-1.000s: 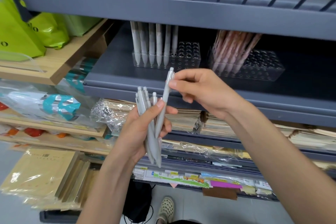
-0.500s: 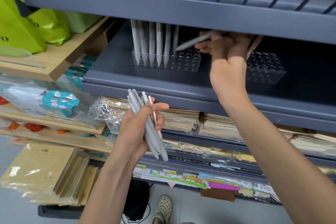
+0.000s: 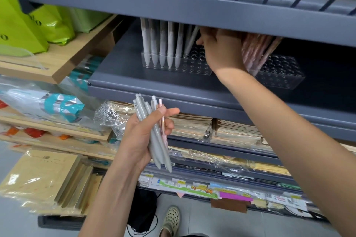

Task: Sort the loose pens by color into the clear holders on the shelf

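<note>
1. Shelf (image 3: 123, 75): grey metal and deep, set under a railed upper tier. It carried both holders.
2. Bags (image 3: 23, 31): lime green and glossy, standing on a wooden ledge left of the shelf.
3. Notebooks (image 3: 192, 127): kraft covers, film-wrapped, stacked on the tier below the shelf.
4. Right holder (image 3: 285, 77): clear block drilled with rows of holes, on the right part of the shelf. Pink pens (image 3: 258, 50) leaned together at its left end, partly behind the right wrist.
5. Left holder (image 3: 194, 69): clear and drilled, of the same kind, near the right holder but not touching it. Racked pens (image 3: 169, 44), grey-white, stood upright and tip down in a row along its left front.
6. Right hand (image 3: 221, 50): raised into the shelf between the two holders, back toward the camera. It pinched the upper end of the grey pen. The fingertips were partly hidden by the upper tier's edge.
7. Left hand (image 3: 140, 140): held low in front of the shelf edge, fingers curled round the bundle, thumb laid across it.
8. Bundle (image 3: 156, 140): several grey pens, buttons up, tips reaching below the palm.
9. Grey pen (image 3: 191, 41): tilted, with its tip at a hole just right of the racked pens. Whether it was seated could not be told.
10. Pink pen (image 3: 162, 121): gripped with the bundle, on its right edge, against the fingers.
</note>
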The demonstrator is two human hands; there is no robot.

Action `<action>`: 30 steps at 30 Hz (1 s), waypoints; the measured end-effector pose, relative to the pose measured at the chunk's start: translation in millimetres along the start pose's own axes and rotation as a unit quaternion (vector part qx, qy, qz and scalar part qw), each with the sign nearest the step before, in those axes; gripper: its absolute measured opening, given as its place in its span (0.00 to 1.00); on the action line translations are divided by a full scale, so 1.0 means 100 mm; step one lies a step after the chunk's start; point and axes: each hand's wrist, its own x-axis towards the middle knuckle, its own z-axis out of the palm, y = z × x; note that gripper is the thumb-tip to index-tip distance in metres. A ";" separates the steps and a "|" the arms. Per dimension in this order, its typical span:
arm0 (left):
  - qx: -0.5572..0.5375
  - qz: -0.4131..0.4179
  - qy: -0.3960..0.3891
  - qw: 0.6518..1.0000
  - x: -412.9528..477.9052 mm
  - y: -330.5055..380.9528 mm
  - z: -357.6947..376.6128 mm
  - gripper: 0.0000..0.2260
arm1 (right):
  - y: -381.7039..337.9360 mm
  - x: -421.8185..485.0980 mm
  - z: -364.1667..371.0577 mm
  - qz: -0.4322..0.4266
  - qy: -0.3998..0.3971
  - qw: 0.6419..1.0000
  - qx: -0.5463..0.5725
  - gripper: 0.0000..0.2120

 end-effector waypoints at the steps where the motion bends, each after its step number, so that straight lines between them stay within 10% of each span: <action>1: -0.003 -0.003 -0.003 1.000 -0.01 0.00 0.00 0.22 | -0.02 0.01 0.00 0.000 -0.003 1.000 0.009 0.15; 22: -0.014 0.008 0.002 1.000 -0.04 0.13 -0.05 0.14 | -0.02 -0.11 0.01 0.013 0.044 0.997 0.063 0.06; 30: 0.000 0.007 -0.044 0.999 -0.07 0.08 0.03 0.10 | -0.08 -0.62 -0.12 -0.047 -0.353 0.930 0.096 0.02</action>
